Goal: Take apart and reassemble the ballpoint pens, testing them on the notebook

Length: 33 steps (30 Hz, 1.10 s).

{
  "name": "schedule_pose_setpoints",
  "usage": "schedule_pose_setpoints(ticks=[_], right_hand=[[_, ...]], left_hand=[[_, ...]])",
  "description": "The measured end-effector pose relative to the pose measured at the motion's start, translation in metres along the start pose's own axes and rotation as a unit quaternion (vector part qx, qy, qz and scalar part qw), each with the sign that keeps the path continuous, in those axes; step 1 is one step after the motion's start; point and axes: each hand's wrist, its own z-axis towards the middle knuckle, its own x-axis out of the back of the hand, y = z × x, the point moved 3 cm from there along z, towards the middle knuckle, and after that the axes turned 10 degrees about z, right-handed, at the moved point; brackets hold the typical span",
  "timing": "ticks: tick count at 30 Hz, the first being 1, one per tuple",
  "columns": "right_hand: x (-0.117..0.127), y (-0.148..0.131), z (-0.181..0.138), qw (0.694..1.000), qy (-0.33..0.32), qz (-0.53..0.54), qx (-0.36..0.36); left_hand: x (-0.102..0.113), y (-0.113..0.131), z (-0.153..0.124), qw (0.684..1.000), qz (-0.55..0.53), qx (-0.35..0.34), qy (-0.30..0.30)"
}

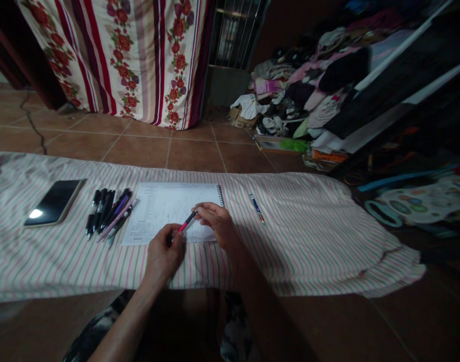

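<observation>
The left hand (164,260) pinches a light, stiff, slim pen (184,226) by its barrel over a spiral notebook (169,211), while the right hand (217,224) rests loosely curled, its fingers (203,209) just beside the pen's tip.

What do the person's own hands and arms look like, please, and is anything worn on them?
The left hand and the right hand are bare, with no gloves. The forearms show no sleeves, and I can make out no watch, ring or bracelet, though the right one lies in shadow. Below them shows a mottled dark-and-white garment.
</observation>
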Motion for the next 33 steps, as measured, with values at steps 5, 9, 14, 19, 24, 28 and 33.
schedule_pose_setpoints(ticks=[5,9,14,19,24,28,33], right_hand=[[-0.0006,-0.0011,-0.0001,1.000,0.000,-0.006,0.003],[0.0007,0.0027,0.0026,1.000,-0.003,-0.003,0.004],[0.0006,0.0073,0.0056,1.000,-0.006,0.002,0.008],[0.0003,0.0081,0.0073,1.000,0.003,0.004,0.016],[0.0003,0.0034,0.0052,1.000,0.002,-0.008,0.020],[0.0000,0.0009,0.0030,1.000,0.005,-0.022,0.016],[0.0012,0.0042,0.0060,0.999,0.009,-0.025,0.020]], left_hand=[[-0.0005,-0.0035,0.0019,1.000,0.002,0.003,0.000],[-0.0004,-0.0021,0.0020,1.000,0.002,-0.005,0.004],[0.0001,-0.0002,0.0009,1.000,0.004,-0.006,0.014],[-0.0007,-0.0037,0.0023,1.000,0.002,-0.017,0.017],[-0.0015,-0.0045,0.0029,1.000,0.007,-0.020,0.016],[-0.0010,-0.0033,0.0024,1.000,0.012,-0.019,0.018],[-0.0006,-0.0052,0.0031,0.999,0.023,-0.029,0.019]])
